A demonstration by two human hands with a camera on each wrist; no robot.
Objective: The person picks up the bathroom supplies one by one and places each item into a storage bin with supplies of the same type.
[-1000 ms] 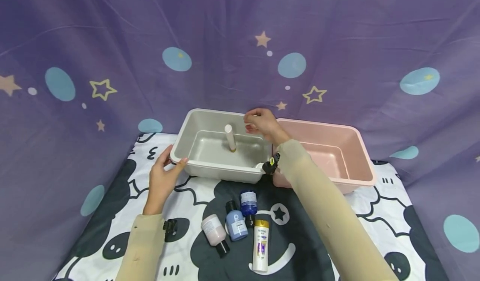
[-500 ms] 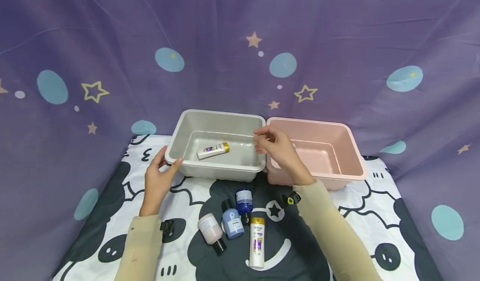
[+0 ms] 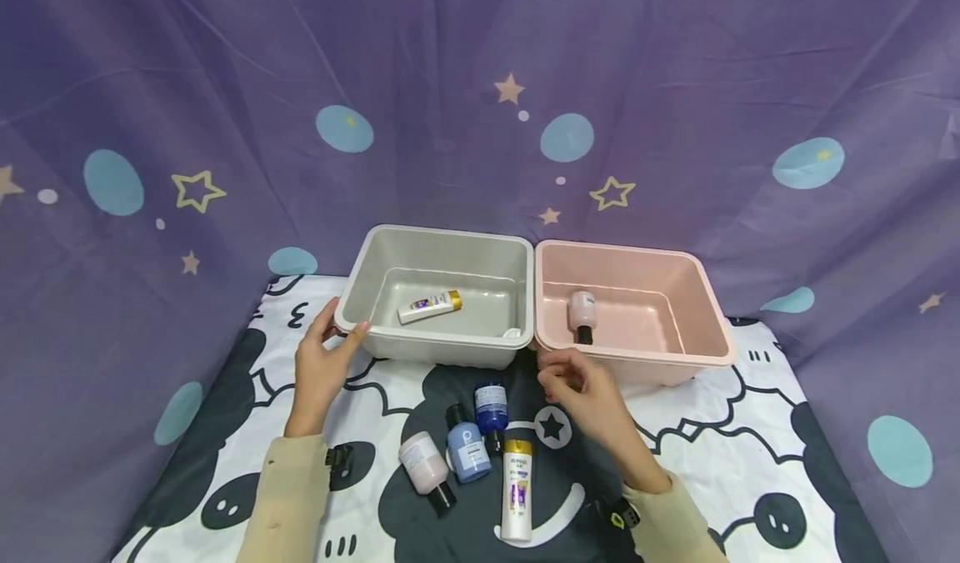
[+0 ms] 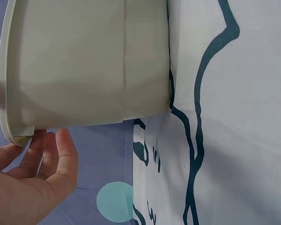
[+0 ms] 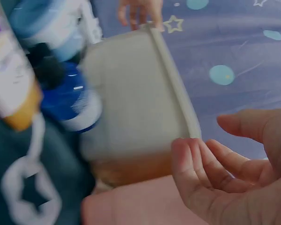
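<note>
At the front left corner of a light grey plastic bin [image 3: 442, 346], my left hand [image 3: 324, 367] grips the rim, thumb on top and fingers at the outer wall. A small white bottle with a gold cap [image 3: 430, 306] lies inside that bin. My right hand [image 3: 585, 392] is off the front of the pink bin [image 3: 660, 363], fingers loosely bent; in the right wrist view, nothing is between thumb and fingers. In the pink bin lies a pale pink bottle with a black cap [image 3: 582, 313].
On the sheep-print cloth in front of the bins lie another pale pink bottle [image 3: 423, 463], a light blue bottle [image 3: 468, 450], a dark blue bottle [image 3: 491, 409] and a larger white gold-capped bottle [image 3: 517, 496]. A purple curtain [image 3: 450, 46] hangs behind.
My right hand has moved from above the grey bin to in front of the pink bin. The small white bottle, upright earlier, now lies down. The pink bin's bottle has come into view.
</note>
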